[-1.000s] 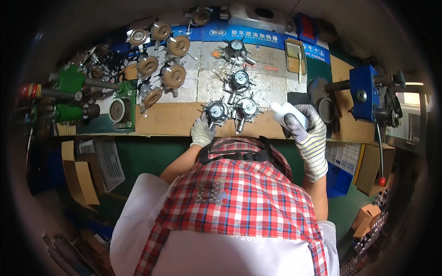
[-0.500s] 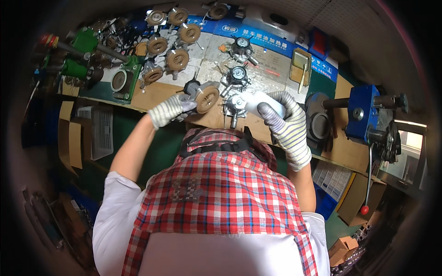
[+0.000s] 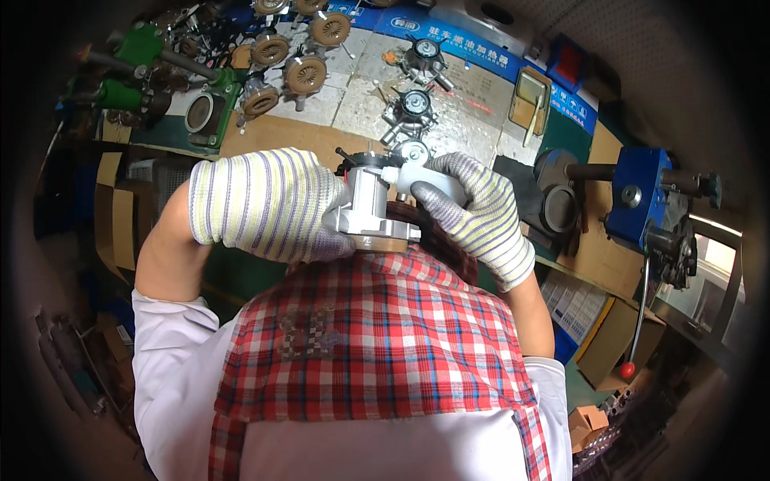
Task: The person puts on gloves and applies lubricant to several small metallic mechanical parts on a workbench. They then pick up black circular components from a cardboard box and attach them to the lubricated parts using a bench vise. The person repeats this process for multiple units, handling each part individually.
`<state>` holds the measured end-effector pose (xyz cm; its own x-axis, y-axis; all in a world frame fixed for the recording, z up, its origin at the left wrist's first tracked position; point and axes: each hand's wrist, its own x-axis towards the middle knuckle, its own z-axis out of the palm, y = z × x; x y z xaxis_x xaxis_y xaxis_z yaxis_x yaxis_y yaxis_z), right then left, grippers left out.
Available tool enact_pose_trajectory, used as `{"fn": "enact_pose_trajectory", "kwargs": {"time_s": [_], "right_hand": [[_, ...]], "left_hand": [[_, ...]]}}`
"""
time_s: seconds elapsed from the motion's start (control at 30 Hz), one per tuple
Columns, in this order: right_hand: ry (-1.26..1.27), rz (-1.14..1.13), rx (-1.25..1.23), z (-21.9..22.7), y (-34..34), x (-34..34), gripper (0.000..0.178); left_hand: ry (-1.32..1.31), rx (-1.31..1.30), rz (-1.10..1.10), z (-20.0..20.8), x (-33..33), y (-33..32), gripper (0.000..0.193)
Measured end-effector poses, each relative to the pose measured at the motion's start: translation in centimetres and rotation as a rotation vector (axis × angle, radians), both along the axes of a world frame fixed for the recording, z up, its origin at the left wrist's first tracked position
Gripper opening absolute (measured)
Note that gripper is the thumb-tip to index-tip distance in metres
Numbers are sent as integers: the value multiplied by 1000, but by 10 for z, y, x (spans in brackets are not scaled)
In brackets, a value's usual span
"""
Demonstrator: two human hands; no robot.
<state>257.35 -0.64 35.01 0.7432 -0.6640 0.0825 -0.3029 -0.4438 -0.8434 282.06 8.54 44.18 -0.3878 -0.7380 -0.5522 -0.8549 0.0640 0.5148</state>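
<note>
Raised close to the red checked apron, a silver metal motor housing with a brown finned wheel at its lower end is gripped by my left hand, in a striped glove. My right hand, gloved alike, is closed around a white plastic squeeze bottle. The bottle lies nearly level, and its nozzle points left at the housing's upper part; whether it touches cannot be made out. Beyond the bottle, similar round metal assemblies stand in a column: one close by, one farther and one farthest.
Several brown-wheeled units stand at the back left. A green hand press is on the bench's left; a blue lever press occupies the right. A shallow tray holding a brush lies at the back right, by a red-and-blue bin.
My left hand has lifted the housing off the bench toward my chest and turned it, so its wheel now faces down. The bottle has shifted slightly left, bringing its nozzle to the housing.
</note>
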Motion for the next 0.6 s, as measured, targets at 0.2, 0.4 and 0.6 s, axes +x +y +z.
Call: {"fn": "enact_pose_trajectory", "kwargs": {"time_s": [0.2,0.4,0.6], "right_hand": [[38,-14,-134,0,-3,-1,38],[71,-27,-150,3,-8,-2,38],[164,0,-75,13,-13,9,38]], "left_hand": [[90,-148,-83,-12,10,-3,46],[151,-161,-60,-27,23,-8,47],[1,15,-76,-13,16,-26,49]]}}
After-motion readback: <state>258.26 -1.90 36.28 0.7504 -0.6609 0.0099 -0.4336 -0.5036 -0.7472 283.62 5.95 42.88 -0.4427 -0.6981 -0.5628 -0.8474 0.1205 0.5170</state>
